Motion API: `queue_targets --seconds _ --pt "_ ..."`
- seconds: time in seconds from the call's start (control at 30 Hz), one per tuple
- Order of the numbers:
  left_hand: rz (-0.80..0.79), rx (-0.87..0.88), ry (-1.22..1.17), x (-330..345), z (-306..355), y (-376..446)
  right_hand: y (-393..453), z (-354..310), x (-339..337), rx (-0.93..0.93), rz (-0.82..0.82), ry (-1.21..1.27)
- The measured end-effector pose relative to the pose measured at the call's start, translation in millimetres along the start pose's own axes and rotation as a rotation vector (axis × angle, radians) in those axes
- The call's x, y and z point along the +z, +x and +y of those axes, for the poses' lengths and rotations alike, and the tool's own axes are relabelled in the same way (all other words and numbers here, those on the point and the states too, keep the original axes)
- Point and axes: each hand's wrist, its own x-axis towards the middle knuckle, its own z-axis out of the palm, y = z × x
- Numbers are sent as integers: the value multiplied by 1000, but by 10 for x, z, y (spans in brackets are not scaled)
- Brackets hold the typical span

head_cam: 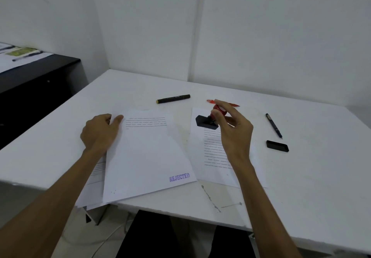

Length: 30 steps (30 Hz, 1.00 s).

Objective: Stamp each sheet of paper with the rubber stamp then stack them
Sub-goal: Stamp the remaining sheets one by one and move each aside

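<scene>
The right hand (pixel 233 129) has its grip closed on the rubber stamp (pixel 210 120): thumb and fingertips pinch the red knob, while the other fingers spread loosely. The stamp's black base hangs tilted, just above the top edge of the right-hand sheet (pixel 214 153), a printed page lying flat on the white table (pixel 311 167). The base sits left of and slightly below the pinching fingers.

The left hand (pixel 99 132) lies on the upper left corner of the stamped sheet (pixel 144 153), fingers curled with the thumb on the paper; whether it pinches the edge I cannot tell. That sheet bears a purple "REJECTED" mark (pixel 179 177) in its near right corner and tops a loose stack overhanging the table's near edge.

Beyond the sheets lie a black marker (pixel 173 99) and a red pen (pixel 232 103), partly behind the right fingers. To the right are a black pen (pixel 274 125) and a black stamp cover (pixel 277 146).
</scene>
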Motion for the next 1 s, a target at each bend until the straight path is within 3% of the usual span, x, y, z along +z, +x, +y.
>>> queue_targets --seconds 0.27,0.47,0.6,0.83,1.0 --pt "96 -14 112 -137 -317 74 -80 -11 105 -1 -29 -37" --pt "79 -48 87 -153 -296 83 -121 -57 40 5 -20 -26" --pt "68 95 59 -62 -28 48 -170 -79 -55 -25 -13 -79" --pt "-133 363 -134 372 777 -240 -250 -55 -391 -5 4 -122" --pt "-489 643 -234 735 1221 -499 -303 -51 -687 0 36 -151"
